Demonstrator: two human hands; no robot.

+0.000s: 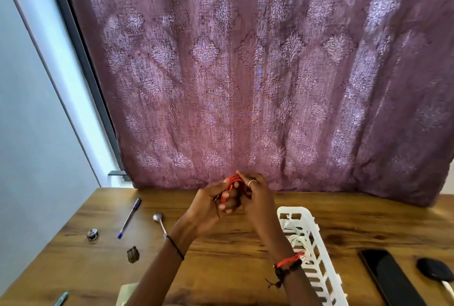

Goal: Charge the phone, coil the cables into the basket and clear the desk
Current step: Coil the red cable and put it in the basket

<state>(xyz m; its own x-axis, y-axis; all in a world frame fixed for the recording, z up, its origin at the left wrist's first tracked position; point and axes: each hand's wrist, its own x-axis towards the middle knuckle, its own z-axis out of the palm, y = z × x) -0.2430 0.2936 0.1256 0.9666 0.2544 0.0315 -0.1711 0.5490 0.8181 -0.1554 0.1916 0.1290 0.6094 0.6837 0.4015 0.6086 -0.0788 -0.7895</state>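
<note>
A red cable, wound into a small bundle, is held up above the wooden desk near its back edge. My left hand grips the bundle from below and my right hand closes over it from the right. A white slatted basket stands just right of my right forearm with a white cable coiled inside. The black phone lies flat at the right, next to a black round charger with a white lead.
On the left of the desk lie a blue pen, a metal spoon, a small metal object and a small dark object. Another pen and a pale green thing sit at the front edge. A purple curtain hangs behind.
</note>
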